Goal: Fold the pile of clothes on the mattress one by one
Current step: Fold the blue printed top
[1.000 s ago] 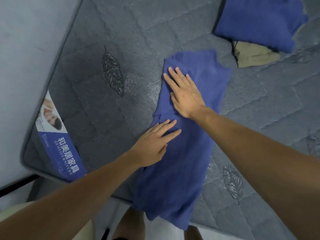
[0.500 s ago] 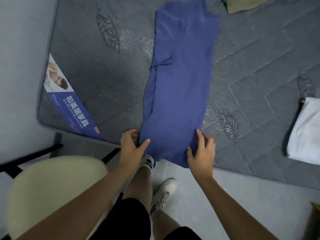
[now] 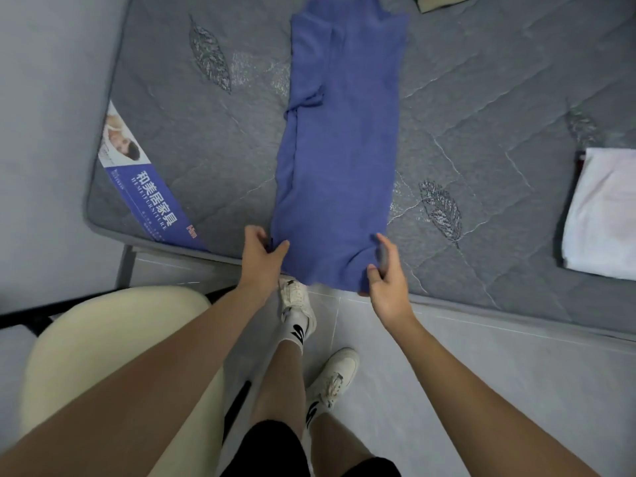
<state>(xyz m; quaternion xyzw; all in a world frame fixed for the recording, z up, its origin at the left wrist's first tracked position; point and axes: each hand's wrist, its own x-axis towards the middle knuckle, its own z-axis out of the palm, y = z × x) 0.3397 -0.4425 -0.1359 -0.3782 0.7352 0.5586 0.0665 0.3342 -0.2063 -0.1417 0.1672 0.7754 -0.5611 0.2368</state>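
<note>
A blue shirt (image 3: 340, 149) lies lengthwise on the grey quilted mattress (image 3: 481, 108), folded into a long narrow strip, its hem hanging a little over the near edge. My left hand (image 3: 263, 258) pinches the hem's left corner between thumb and fingers. My right hand (image 3: 385, 273) pinches the hem's right corner. A folded white garment (image 3: 605, 215) rests at the mattress's right side. A scrap of a beige garment (image 3: 437, 1) shows at the top edge.
A cream rounded cushion or stool (image 3: 103, 356) stands at the lower left by the mattress corner. A blue label (image 3: 151, 194) runs along that corner. My legs and white shoes (image 3: 330, 373) stand on the grey tiled floor below the mattress edge.
My hands left the middle of the shirt, where they pressed flat, and came down to its hem. They now pinch both bottom corners. The view has tilted down toward the floor.
</note>
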